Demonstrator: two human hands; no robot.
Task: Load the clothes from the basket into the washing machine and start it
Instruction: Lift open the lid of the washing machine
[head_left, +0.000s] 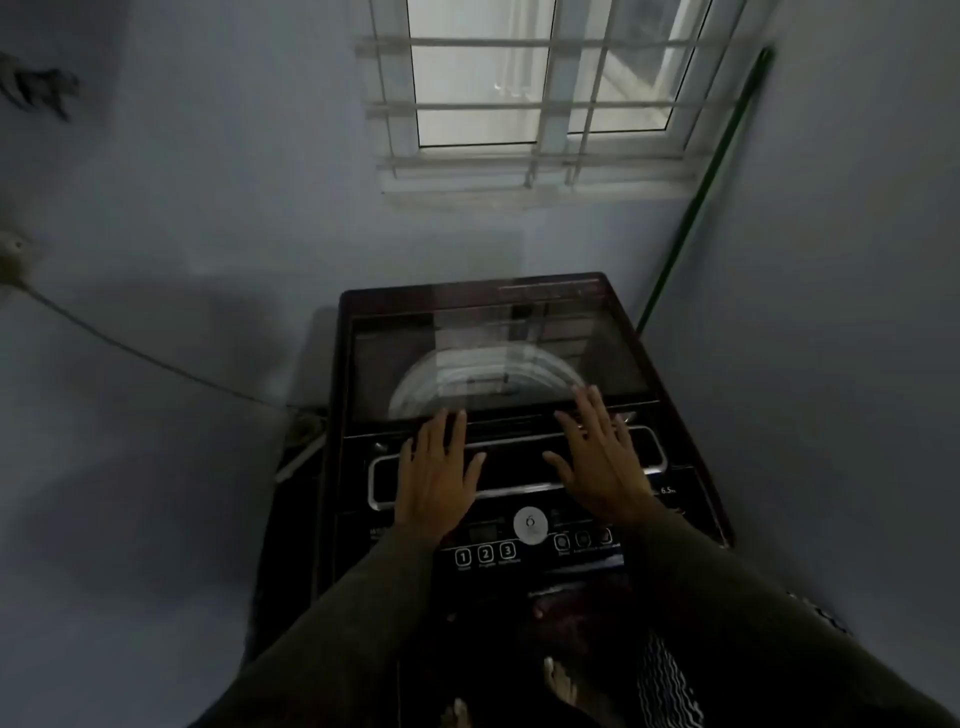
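We are looking down on the washing machine (467, 291), a dark top-loader that is standing in the corner of the room against the pale wall (234, 218). Its glass lid (498, 358) is lying shut, and the drum's pale rim is showing through it. Our left hand (436, 478) and right hand (597, 462) are lying side by side on the lid's front edge, over the silver-framed handle strip (514, 465). The fingers of both are stretched out straight and slightly spread, grasping nothing (the right one is blurring a little). Dark sleeves are covering both forearms.

Just nearer to us, the control panel (587, 543) is showing numbered buttons (485, 554) and a white round badge (530, 525) between the wrists. Below the machine's front edge our bare feet (561, 680) are standing on the floor, beside a striped cloth (665, 680).

Above the machine a barred window (530, 93) is letting in light. A green pole (701, 192) is leaning in the right corner, and a cable (130, 348) is running along the left wall toward the machine.
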